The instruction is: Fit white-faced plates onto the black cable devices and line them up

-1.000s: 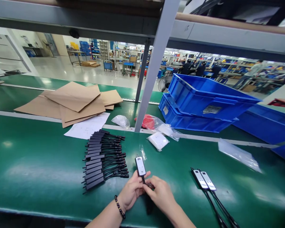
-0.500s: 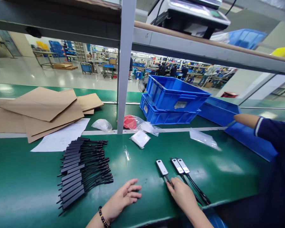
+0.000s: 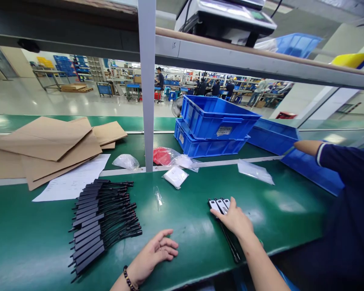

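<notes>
Three small white-faced electronic modules with black cables [image 3: 221, 205] lie side by side on the green bench, their cables running toward the front edge. My right hand [image 3: 235, 220] spans them, thumb against the left module and a finger at the right one, and hides part of their faces. My left hand [image 3: 161, 250] holds nothing; its fingers are apart and slightly curled over the bench, left of the modules. Further left lies a row of several black modules with short cables [image 3: 91, 226], overlapping like a fan.
Small plastic bags [image 3: 176, 177] and a clear piece of plastic [image 3: 158, 198] lie mid-bench. Behind stand stacked blue bins [image 3: 215, 147], a post [image 3: 147, 89] and cardboard sheets [image 3: 54, 141] on paper. A flat clear bag [image 3: 256, 171] and a co-worker's arm [image 3: 309, 147] are at right.
My right hand has moved from the left module's cable up to the module bodies. The left module now lies against the other two. My left hand has barely moved.
</notes>
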`<action>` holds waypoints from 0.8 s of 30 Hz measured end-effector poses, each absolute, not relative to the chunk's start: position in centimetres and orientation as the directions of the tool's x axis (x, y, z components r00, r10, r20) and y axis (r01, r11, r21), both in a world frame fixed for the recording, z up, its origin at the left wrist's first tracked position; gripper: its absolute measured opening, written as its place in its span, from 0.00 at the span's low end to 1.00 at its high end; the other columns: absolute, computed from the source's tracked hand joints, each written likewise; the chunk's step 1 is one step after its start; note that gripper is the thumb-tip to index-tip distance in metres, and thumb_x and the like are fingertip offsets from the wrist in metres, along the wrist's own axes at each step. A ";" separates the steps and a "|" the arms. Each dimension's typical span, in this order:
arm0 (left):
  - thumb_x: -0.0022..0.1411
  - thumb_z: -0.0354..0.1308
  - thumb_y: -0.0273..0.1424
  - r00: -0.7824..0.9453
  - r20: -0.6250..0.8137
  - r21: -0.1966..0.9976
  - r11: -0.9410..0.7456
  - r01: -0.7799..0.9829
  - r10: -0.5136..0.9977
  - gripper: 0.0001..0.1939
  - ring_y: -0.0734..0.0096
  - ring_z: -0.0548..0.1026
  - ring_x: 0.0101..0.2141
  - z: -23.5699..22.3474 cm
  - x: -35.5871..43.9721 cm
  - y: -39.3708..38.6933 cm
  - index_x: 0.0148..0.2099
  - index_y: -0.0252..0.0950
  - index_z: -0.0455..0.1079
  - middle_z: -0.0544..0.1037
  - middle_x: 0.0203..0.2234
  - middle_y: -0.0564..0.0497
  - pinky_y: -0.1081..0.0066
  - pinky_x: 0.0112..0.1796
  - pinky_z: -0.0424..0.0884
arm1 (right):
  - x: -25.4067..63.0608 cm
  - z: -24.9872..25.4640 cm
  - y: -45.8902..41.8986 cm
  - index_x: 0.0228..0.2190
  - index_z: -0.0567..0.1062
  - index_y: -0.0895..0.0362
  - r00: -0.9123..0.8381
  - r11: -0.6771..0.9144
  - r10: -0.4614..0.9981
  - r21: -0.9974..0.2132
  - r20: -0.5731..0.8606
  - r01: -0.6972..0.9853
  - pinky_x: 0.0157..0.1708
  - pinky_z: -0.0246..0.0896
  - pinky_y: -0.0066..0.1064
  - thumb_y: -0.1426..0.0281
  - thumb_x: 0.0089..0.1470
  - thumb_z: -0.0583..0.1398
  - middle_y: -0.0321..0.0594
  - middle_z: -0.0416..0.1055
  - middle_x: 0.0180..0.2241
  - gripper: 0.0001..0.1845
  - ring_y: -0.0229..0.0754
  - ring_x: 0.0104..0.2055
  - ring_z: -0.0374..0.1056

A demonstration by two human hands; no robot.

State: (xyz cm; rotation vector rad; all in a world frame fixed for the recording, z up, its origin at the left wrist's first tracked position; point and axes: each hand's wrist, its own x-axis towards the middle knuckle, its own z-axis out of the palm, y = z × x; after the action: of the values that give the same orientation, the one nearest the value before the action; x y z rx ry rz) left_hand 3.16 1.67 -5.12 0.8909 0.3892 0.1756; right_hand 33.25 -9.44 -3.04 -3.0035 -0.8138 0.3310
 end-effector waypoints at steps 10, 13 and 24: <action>0.54 0.53 0.27 0.907 -0.270 0.806 0.591 0.029 0.324 0.24 0.64 0.69 0.39 -4.9 3.1 1.6 0.53 0.37 0.54 0.68 0.40 0.41 0.62 0.41 0.61 | 38.7 -4.0 -9.6 0.55 0.44 0.61 0.765 -0.810 0.563 -0.024 -0.313 0.586 0.36 0.54 0.40 0.45 0.37 0.53 0.55 0.59 0.43 0.51 0.55 0.42 0.61; 0.53 0.53 0.27 0.911 -0.262 0.808 0.589 0.027 0.318 0.24 0.64 0.69 0.39 -5.0 3.0 1.5 0.53 0.37 0.54 0.68 0.40 0.41 0.62 0.41 0.61 | 43.1 -3.9 -10.6 0.55 0.45 0.62 0.755 -0.806 0.567 -0.035 -0.328 0.590 0.40 0.53 0.39 0.46 0.36 0.54 0.54 0.58 0.46 0.51 0.55 0.45 0.59; 0.49 0.55 0.28 0.888 -0.282 0.822 0.569 0.028 0.363 0.20 0.71 0.71 0.29 -4.8 3.4 1.4 0.46 0.35 0.59 0.69 0.33 0.45 0.68 0.31 0.65 | 36.7 -0.4 -5.8 0.47 0.59 0.61 0.602 -0.598 0.795 -0.063 0.072 0.799 0.35 0.56 0.33 0.58 0.47 0.51 0.47 0.64 0.39 0.28 0.46 0.38 0.63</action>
State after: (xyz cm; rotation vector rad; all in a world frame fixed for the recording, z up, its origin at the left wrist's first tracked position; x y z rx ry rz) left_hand 3.43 1.35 -4.79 0.9530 0.4523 0.2042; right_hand 36.74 -5.83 -0.35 -2.7314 -1.3626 -0.0552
